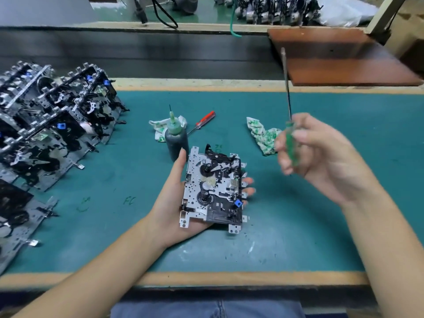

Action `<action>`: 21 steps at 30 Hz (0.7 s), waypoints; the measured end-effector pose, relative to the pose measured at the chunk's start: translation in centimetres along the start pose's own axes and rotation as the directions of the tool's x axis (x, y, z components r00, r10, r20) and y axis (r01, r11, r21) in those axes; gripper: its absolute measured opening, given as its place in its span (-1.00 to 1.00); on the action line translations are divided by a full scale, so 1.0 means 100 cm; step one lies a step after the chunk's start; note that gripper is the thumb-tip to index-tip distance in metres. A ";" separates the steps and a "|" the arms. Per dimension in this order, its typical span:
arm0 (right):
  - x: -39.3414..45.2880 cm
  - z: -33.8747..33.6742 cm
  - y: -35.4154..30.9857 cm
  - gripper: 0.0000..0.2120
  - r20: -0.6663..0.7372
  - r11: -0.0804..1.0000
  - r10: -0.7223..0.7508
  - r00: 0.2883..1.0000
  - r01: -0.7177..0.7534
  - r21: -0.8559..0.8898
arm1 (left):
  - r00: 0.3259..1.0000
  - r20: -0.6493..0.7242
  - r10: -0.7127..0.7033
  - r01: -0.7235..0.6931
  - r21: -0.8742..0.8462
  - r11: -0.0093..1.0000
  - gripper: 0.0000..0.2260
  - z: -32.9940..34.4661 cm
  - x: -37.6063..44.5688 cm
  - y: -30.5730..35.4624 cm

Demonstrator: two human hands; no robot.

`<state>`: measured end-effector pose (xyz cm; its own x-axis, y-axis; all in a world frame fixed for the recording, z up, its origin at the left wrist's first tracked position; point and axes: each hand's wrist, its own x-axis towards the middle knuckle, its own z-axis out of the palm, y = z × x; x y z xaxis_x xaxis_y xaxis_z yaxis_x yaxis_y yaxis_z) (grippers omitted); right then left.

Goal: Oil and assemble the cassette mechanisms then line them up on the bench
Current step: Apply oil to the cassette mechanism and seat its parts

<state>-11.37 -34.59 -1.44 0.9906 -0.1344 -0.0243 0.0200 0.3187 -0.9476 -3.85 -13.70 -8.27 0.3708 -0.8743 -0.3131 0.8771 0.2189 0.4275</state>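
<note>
Cradling a cassette mechanism (213, 189) over the green bench mat (114, 226), the left hand (176, 203) lay palm up beneath it, thumb along the left edge and fingertips showing past the right edge. Faint green marks on the mat read roughly "FC" near the left wrist; other scribbles could not be read. The mechanism was a perforated silver metal plate carrying black plastic parts, 2 dark spindles, a pale translucent gear between them and a small blue piece near its lower right corner. Its long axis ran away from the person, tilted slightly right, face up. The right hand (321, 154) gripped a green-handled screwdriver (289, 131) raised above the mat, shaft pointing up. Just beyond the mechanism stood a dark oil bottle (176, 138) with a green nozzle, beside a red-handled screwdriver (204, 121) and 2 rags. Assembled mechanisms (52, 125) lay in overlapping rows at the left.
</note>
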 end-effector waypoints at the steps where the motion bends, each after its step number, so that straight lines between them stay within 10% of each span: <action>1: 0.002 0.001 0.005 -0.82 0.058 0.998 0.054 0.997 -0.055 0.021 | 1.000 0.000 -0.001 0.001 0.000 1.000 -0.21 0.000 0.000 0.000; 11: 0.002 -0.003 0.027 -0.72 0.121 0.961 0.265 0.957 -0.252 -0.111 | 0.999 0.019 -0.032 0.031 0.035 0.999 -0.26 0.001 0.002 0.006; 21: -0.006 0.005 0.035 -0.68 0.336 0.816 0.572 0.749 -0.476 -0.328 | 0.998 0.021 -0.063 0.061 0.087 0.994 -0.27 -0.004 0.006 0.010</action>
<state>-11.84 -32.94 -4.54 0.7984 0.3966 -0.4531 -0.4996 0.0162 -0.8661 -2.65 -13.87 -8.39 0.3080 -0.8955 -0.3214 0.8683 0.1265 0.4796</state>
